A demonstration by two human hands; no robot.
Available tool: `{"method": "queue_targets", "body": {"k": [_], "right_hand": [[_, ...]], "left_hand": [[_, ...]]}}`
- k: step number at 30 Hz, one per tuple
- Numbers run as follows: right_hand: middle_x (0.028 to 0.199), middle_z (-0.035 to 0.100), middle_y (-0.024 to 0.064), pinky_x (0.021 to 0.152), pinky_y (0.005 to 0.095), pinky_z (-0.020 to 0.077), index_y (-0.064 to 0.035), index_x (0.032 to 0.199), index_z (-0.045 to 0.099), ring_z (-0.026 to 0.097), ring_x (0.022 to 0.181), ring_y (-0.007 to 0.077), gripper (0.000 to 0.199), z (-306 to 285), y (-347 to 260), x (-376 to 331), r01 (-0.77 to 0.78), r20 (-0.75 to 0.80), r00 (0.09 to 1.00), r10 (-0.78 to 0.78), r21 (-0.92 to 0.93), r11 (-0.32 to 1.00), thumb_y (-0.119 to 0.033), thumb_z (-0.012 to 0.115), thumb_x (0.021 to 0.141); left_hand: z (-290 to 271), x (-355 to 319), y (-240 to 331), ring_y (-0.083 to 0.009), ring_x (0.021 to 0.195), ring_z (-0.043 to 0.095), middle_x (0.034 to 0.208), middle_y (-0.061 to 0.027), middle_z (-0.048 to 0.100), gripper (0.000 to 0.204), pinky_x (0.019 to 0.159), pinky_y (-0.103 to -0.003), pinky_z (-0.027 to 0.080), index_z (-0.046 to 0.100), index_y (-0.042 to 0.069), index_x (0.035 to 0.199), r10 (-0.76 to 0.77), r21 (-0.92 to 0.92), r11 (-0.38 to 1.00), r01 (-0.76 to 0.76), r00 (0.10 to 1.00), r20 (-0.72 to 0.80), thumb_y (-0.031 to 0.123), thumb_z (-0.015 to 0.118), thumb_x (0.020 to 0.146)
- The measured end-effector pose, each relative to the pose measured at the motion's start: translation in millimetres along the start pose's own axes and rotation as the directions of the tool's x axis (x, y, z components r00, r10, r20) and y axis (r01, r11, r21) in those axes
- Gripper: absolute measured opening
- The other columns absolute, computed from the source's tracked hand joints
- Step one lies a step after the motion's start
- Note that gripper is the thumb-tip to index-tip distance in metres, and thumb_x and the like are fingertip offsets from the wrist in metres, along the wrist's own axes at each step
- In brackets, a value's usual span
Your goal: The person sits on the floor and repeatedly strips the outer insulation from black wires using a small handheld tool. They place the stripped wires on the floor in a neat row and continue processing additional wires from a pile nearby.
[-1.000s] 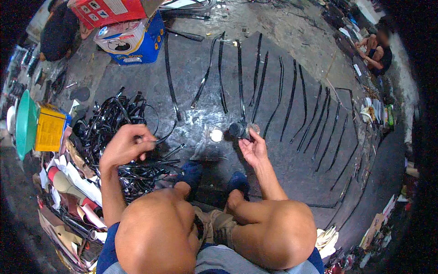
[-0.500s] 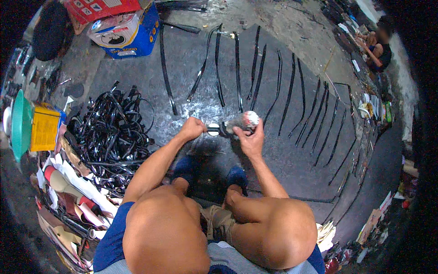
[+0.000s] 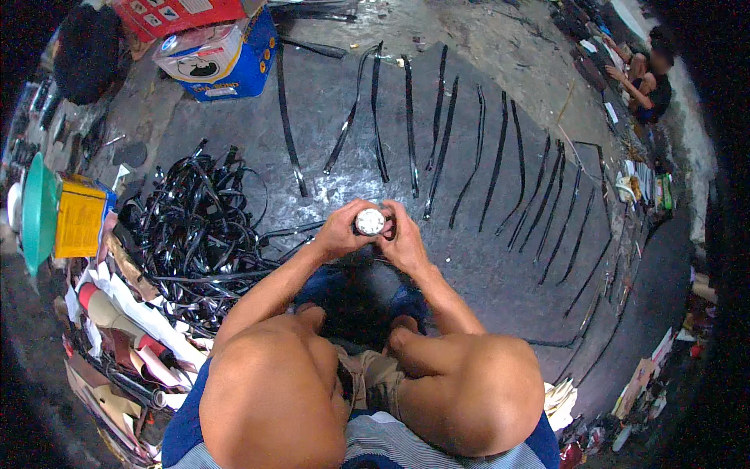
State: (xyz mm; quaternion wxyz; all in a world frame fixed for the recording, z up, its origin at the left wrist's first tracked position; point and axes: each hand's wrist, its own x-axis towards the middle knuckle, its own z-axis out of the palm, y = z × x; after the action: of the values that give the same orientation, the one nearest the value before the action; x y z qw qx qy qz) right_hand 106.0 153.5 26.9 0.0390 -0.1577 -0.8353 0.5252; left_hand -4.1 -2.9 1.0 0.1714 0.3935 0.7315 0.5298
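Between my knees, over the dark floor sheet, my two hands meet around a small cylinder [image 3: 370, 222] whose round white end, marked with dark spots, faces up. My left hand [image 3: 341, 232] is closed against its left side. The fingers of my right hand [image 3: 403, 241] curl about its right side. A glossy black strip [image 3: 293, 230] runs from the tangled heap of black strips [image 3: 195, 219] towards my left hand; whether the fingers pinch it is hidden. Several single black strips [image 3: 410, 125] lie roughly side by side on the sheet ahead and to the right.
At the far left stands a blue and white box [image 3: 226, 66] beneath a red carton [image 3: 176, 16]. A yellow can [image 3: 80, 219] with a green bowl-like thing [image 3: 39, 215] is left of the heap. Scraps [image 3: 133, 320] lie nearer me. Another person [image 3: 652, 82] sits far right.
The cylinder has turned from lying tilted to end-up and moved left. My hands have come together around it. The black strip stretched between them no longer shows there.
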Motion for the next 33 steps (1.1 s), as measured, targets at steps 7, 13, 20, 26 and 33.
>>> {"method": "queue_targets", "body": {"k": [7,13,20,26,33], "right_hand": [[0.092,0.070,0.0078,0.078,0.0310,0.0528,-0.0016,0.113,0.059,0.067,0.085,0.0176,0.035,12,82,26,-0.455,-0.150,0.867,0.476,0.151,0.877,-0.002,0.074,0.081],[0.083,0.070,0.0132,0.057,0.0342,0.0518,0.0017,0.113,0.051,0.065,0.067,0.0208,0.048,17,84,35,-0.486,-0.045,0.819,0.572,0.476,0.733,0.003,0.077,0.073],[0.074,0.058,0.0067,0.048,0.0321,0.0436,-0.0026,0.101,0.053,0.053,0.054,0.0170,0.026,-15,56,23,-0.579,0.155,0.710,0.687,0.684,0.444,-0.001,0.073,0.084],[0.088,0.060,0.0044,0.057,0.0266,0.0449,-0.0073,0.095,0.052,0.056,0.070,0.0126,0.018,-142,-75,-4,-0.233,0.032,0.925,0.379,0.836,0.497,-0.005,0.070,0.090],[0.124,0.062,0.0122,0.074,0.0234,0.0468,0.0020,0.139,0.048,0.060,0.098,0.0139,0.053,-266,-233,-27,0.134,-0.124,0.990,-0.067,0.687,0.714,-0.014,0.068,0.093]], "left_hand": [[10,9,3,-0.0339,0.100,0.068,0.108,-0.0143,0.068,0.043,0.086,-0.040,0.054,0.064,0.005,0.113,0.008,0.099,0.995,-0.007,1.000,-0.007,0.012,0.082,0.074],[11,5,0,-0.0345,0.097,0.067,0.102,-0.0142,0.068,0.034,0.085,-0.041,0.054,0.065,0.006,0.106,0.006,0.101,0.995,-0.003,1.000,-0.027,0.007,0.078,0.075],[15,12,6,-0.0343,0.101,0.066,0.102,-0.0135,0.068,0.037,0.086,-0.041,0.053,0.065,0.007,0.106,-0.016,0.065,0.998,0.015,1.000,0.020,0.000,0.072,0.070],[14,7,-6,-0.0350,0.100,0.065,0.100,-0.0131,0.067,0.036,0.085,-0.042,0.053,0.064,0.007,0.105,0.038,0.073,0.997,-0.038,0.999,-0.001,0.003,0.075,0.070],[16,11,-5,-0.0363,0.100,0.063,0.099,-0.0147,0.066,0.036,0.086,-0.044,0.052,0.063,0.006,0.106,0.064,0.036,0.997,-0.064,0.998,0.009,0.003,0.074,0.072]]}}
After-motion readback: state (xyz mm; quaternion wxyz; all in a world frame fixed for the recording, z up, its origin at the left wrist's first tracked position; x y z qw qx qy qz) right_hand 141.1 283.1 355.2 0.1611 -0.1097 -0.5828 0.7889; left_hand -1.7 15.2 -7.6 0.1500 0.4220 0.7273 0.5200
